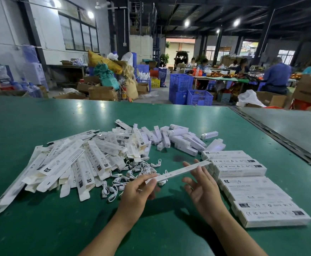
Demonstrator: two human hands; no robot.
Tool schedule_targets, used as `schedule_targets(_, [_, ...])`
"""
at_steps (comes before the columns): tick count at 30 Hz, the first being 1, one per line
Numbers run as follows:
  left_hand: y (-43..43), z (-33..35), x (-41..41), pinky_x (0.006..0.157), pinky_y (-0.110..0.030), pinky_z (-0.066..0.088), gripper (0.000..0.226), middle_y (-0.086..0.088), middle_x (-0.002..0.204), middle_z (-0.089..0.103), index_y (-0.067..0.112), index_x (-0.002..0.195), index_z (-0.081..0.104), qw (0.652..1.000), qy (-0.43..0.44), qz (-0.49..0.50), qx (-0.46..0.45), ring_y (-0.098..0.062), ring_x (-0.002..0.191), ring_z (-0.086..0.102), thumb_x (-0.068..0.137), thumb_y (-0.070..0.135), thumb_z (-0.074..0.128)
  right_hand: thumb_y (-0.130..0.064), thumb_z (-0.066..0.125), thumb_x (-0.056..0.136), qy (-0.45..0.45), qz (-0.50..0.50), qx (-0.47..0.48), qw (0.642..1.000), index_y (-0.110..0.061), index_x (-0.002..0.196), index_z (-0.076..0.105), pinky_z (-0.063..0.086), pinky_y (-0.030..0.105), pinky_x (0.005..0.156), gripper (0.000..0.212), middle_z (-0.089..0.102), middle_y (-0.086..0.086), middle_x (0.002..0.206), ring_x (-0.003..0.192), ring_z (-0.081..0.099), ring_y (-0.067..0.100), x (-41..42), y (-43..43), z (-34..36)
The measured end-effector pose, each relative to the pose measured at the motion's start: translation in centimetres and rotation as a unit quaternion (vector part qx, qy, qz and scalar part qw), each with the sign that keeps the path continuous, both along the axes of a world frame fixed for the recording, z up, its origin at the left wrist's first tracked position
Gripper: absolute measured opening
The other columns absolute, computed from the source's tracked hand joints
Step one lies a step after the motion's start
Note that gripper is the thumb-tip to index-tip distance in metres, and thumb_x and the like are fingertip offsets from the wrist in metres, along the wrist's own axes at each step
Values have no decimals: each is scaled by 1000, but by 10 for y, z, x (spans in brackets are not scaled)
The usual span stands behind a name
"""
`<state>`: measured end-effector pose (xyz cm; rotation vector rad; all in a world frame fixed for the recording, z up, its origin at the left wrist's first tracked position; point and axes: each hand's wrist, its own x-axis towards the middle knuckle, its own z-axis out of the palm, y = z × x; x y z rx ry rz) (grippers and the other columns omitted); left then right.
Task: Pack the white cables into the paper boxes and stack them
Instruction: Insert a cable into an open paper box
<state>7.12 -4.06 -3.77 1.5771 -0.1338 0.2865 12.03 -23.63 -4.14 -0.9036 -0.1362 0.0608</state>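
Observation:
My left hand (139,190) pinches the near end of a long flat paper box (178,171), held level above the green table (40,228). My right hand (201,183) is spread open just under and beside the box's far half, palm turned inward, fingers apart. A tangle of short white cables (132,175) lies on the table behind my left hand. A heap of flattened paper boxes (67,163) spreads out to the left. Filled boxes (258,196) lie stacked in rows at the right.
Small white rectangular units (178,139) are scattered behind the cables. A metal seam (280,143) runs diagonally along the table's right side. Beyond the table stand blue crates (189,91), cardboard cartons and seated workers at other benches.

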Motion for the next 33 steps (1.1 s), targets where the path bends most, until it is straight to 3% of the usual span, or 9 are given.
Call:
schedule_targets(3, [2,-2,1,57,-22,45,15,2,65,65,30,93,76,999,-11,-3,36,-9,60,54,91,41,66,-38,60,83,16,-10,13,1000,-16,125,56,53,22,56,48,70,13,117,63,65,13,1,-3,0])
schedule_targets(6, [5,-3,-1,54,-11,34,48,9,65,59,24,92,76,992,-57,-10,114,0,55,47,81,64,51,-37,63,81,39,-21,26,999,-13,117,59,54,21,56,44,72,18,108,60,64,12,2,-5,-1])
schedule_targets(11, [4,-2,-3,70,-11,43,71,5,90,64,12,92,68,994,26,-58,86,-6,82,61,71,77,48,-31,67,73,71,-39,-26,996,-9,96,67,56,28,63,31,68,18,92,73,60,21,5,-5,-5])
schedule_targets(16, [3,0,-4,71,-23,56,65,-3,106,74,27,130,51,954,177,-243,6,-17,87,72,74,47,78,-25,68,79,24,-29,-114,993,-11,78,75,54,26,55,16,70,12,78,65,65,17,-1,2,-7])
schedule_targets(24, [2,-3,-3,54,-32,57,28,-17,98,75,11,126,58,949,182,-256,17,-29,62,70,98,10,61,-33,69,77,1,-47,-176,983,-13,84,72,45,23,47,21,68,13,76,60,61,19,-3,5,-13])
schedule_targets(26, [2,-4,-4,53,-32,57,28,-17,98,75,12,127,57,952,179,-249,10,-29,61,70,98,9,59,-39,72,73,-2,-51,-180,982,-16,90,72,52,33,56,28,70,16,82,68,64,26,-3,6,-13])
schedule_targets(28, [-1,-5,-3,54,-34,57,32,-16,101,75,17,129,54,959,169,-229,-3,-32,61,69,99,11,60,-40,75,70,-5,-71,-187,980,-21,120,60,57,47,70,56,71,15,98,76,67,34,-3,7,-12])
schedule_targets(31, [-4,-8,2,56,-39,58,41,-11,104,75,23,128,46,974,163,-148,-49,-38,66,71,93,24,66,-23,80,74,-80,-124,-282,948,-48,134,35,60,40,64,79,55,-11,123,82,69,19,-10,12,-6])
schedule_targets(33, [-3,-12,8,65,-43,59,51,-10,106,75,19,126,44,977,162,-104,-87,-38,79,73,84,35,67,-32,80,75,-217,-171,-428,861,-50,125,44,57,25,68,64,46,-21,127,88,62,10,-16,14,-2])
